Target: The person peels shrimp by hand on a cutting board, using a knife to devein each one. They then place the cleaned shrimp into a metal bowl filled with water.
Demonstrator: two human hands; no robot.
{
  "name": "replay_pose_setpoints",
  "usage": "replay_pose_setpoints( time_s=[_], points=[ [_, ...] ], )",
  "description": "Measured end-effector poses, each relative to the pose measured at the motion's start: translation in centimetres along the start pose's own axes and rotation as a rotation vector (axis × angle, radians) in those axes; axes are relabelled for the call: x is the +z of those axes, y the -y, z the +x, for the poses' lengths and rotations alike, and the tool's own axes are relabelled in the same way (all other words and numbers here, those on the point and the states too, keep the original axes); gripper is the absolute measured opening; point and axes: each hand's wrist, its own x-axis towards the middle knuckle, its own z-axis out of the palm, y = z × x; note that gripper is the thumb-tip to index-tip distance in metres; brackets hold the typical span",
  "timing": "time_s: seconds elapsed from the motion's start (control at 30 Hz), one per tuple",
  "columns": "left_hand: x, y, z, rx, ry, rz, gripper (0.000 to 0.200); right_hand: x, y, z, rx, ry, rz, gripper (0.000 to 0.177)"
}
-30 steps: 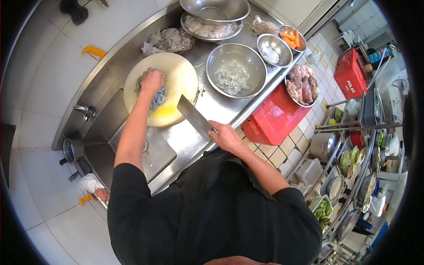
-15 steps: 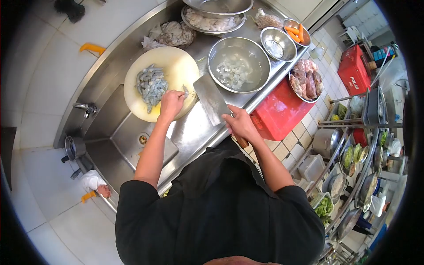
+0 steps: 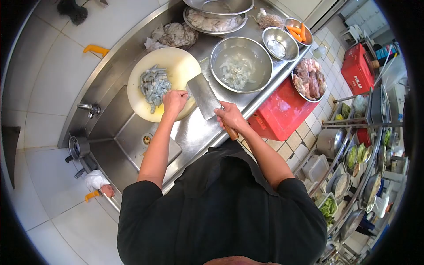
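A heap of raw grey shrimp (image 3: pixel 154 86) lies on a round, pale yellow cutting board (image 3: pixel 183 64). My left hand (image 3: pixel 175 100) is over the board's near right part, its fingers pinched on a single shrimp (image 3: pixel 189 94), mostly hidden by fingers and blade. My right hand (image 3: pixel 231 117) grips a cleaver (image 3: pixel 203 96) by its wooden handle. The broad blade reaches over the board's right edge, its far end beside my left fingertips. Right of the board stands a steel bowl (image 3: pixel 213 77) with shrimp pieces (image 3: pixel 237 70) in water.
Behind are a plastic bag (image 3: pixel 176 34), stacked steel bowls (image 3: pixel 220 9), a smaller bowl (image 3: pixel 282 44) and a bowl of carrots (image 3: pixel 296 31). A basin of meat (image 3: pixel 309 79) sits by a red crate (image 3: pixel 282 110). The sink (image 3: pixel 128 137) with its tap (image 3: pixel 90 108) is left.
The cleaver blade has moved left, over the board's edge and up to the shrimp in my left fingers. My right hand has shifted left with it. The camera view has shifted slightly.
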Motion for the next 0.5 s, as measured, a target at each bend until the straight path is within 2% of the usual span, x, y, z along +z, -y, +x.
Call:
replay_pose_setpoints(
  time_s=[0.23, 0.33, 0.5],
  points=[
    [-0.2, -0.3, -0.4, 0.058, -0.033, 0.079, 0.022, 0.2, 0.6, -2.5, 0.018, 0.017, 0.0, 0.035],
    [0.3, -0.3, -0.6, -0.035, -0.024, -0.011, 0.019, 0.0, 0.1, -3.4, 0.033, 0.037, 0.018, 0.033],
    [0.7, -0.3, -1.1, -0.051, -0.068, -0.069, 0.019, -0.4, -0.7, -5.5, 0.066, 0.082, 0.015, 0.036]
  ],
)
